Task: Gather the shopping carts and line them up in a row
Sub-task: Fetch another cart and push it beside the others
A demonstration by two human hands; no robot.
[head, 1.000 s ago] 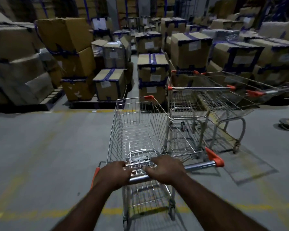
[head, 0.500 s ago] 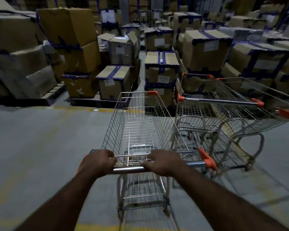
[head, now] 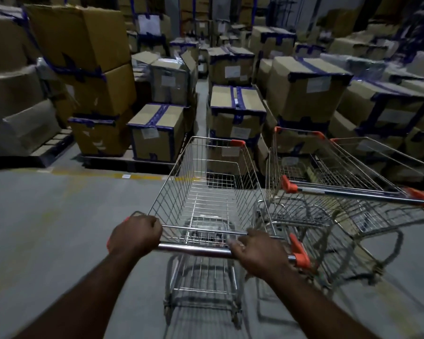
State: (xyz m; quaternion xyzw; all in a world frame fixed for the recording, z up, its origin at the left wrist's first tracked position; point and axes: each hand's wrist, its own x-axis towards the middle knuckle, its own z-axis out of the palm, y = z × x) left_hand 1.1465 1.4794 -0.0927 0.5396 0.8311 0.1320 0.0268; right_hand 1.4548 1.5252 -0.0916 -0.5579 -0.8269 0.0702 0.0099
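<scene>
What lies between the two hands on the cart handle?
Only bare metal bar between left hand and right hand, head view.

Carts [head: 171, 192], pallets [head: 123, 162] on grey floor [head: 59, 228]

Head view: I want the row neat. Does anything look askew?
The parked carts on the right look angled rightward, not parallel to the cart that the left hand and right hand grip. At upper left, the top cardboard box sits tilted on its stack.
</scene>
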